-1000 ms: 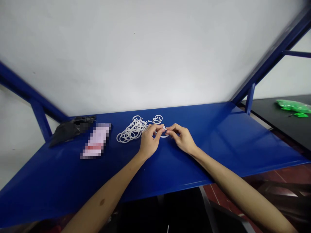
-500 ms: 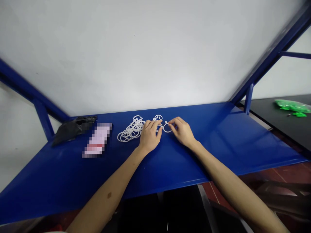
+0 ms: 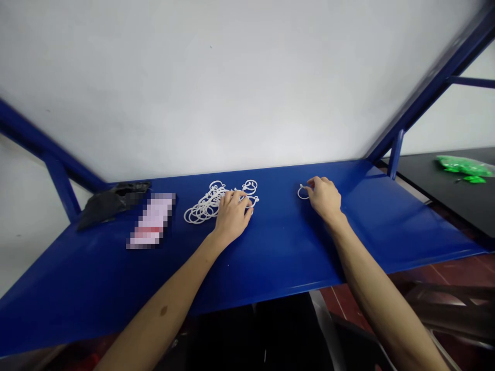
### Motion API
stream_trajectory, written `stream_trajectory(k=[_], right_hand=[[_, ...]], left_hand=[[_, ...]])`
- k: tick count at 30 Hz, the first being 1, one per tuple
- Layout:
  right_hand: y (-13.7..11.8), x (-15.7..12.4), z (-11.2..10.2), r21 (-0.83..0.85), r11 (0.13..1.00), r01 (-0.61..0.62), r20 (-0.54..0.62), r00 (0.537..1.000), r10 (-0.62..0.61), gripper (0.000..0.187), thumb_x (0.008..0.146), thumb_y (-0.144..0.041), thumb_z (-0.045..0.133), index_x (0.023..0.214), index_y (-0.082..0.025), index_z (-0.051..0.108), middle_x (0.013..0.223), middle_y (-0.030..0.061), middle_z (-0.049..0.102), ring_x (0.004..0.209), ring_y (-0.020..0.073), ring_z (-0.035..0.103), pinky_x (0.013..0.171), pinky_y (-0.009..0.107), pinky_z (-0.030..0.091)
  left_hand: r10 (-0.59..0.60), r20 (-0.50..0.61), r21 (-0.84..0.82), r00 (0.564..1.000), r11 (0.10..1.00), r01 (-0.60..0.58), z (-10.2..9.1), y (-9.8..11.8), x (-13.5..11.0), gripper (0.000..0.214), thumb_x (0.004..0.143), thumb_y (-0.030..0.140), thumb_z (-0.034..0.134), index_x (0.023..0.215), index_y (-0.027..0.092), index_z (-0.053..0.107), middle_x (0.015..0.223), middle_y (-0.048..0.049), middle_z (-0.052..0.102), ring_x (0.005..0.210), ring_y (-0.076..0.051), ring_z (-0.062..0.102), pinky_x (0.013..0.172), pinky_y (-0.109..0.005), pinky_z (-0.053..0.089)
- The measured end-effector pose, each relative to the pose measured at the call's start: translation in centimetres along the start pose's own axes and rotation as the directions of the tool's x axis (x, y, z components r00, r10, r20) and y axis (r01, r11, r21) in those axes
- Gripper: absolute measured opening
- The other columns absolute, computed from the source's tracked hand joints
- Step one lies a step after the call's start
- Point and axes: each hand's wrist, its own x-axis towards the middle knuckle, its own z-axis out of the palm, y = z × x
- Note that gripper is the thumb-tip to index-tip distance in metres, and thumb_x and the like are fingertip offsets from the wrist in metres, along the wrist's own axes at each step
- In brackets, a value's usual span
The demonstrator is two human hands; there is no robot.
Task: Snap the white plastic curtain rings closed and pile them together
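My right hand (image 3: 325, 198) pinches one white shower curtain ring (image 3: 303, 192), a loop with small knobbed ends, low over the blue table right of centre. Its fingertips partly cover the ring. My left hand (image 3: 232, 215) rests at the right side of a tangled pile of white shower curtain rings (image 3: 203, 208). Its fingers curl over a ring (image 3: 254, 201) that shows past the thumb and fingertips; the hand hides part of the pile. Just behind these fingers lies another ring (image 3: 250, 185).
The blue table (image 3: 270, 257) meets a pale wall (image 3: 247, 93). Left of the pile lie a pixelated pink packet (image 3: 152, 219) and a black plastic bag (image 3: 110, 206). Blue frame bars (image 3: 395, 154) rise at both sides. A bag of green items (image 3: 466, 166) lies on a black surface at right.
My right hand has moved to the right, away from my left hand, carrying one ring with it. My left hand stays at the pile, nearly in place.
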Motion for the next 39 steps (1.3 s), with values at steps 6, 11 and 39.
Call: stream_trajectory(k=[6,11,39], right_hand=[[-0.3,-0.1,-0.2,0.046,0.994,0.102,-0.084,0.992,-0.098,0.022,0.097,-0.022,0.049,0.104,-0.018,0.070,0.103,0.0141,0.067,0.097,0.0286,0.058,0.073,0.037,0.050],[-1.6,-0.5,0.4,0.365,0.895,0.257,-0.053,0.965,-0.256,0.021,0.098,-0.032,0.052,0.103,-0.020,0.069,0.102,0.0108,0.069,0.094,0.0246,0.062,0.082,0.038,0.051],[-6.7,-4.3,-1.2,0.816,0.532,0.226,0.081,0.867,-0.492,0.021,0.094,-0.039,0.062,0.091,-0.019,0.067,0.084,0.0027,0.073,0.073,0.0154,0.065,0.069,0.027,0.049]], left_hand=[[-0.017,-0.067,-0.078,0.998,0.997,0.012,0.0,0.6,0.1,0.007,0.092,0.022,0.061,0.086,0.023,0.065,0.112,-0.0066,0.067,0.107,-0.029,0.051,0.094,-0.049,0.045],[-0.064,-0.159,-0.194,0.985,0.980,0.033,-0.9,1.7,0.4,0.007,0.094,0.022,0.057,0.088,0.023,0.061,0.092,-0.0028,0.068,0.093,-0.023,0.055,0.088,-0.040,0.045],[-0.075,-0.158,-0.399,0.985,0.917,0.005,-1.1,2.5,-0.1,0.013,0.098,0.024,0.055,0.106,0.023,0.065,0.092,-0.0027,0.067,0.090,-0.018,0.061,0.084,-0.036,0.052]])
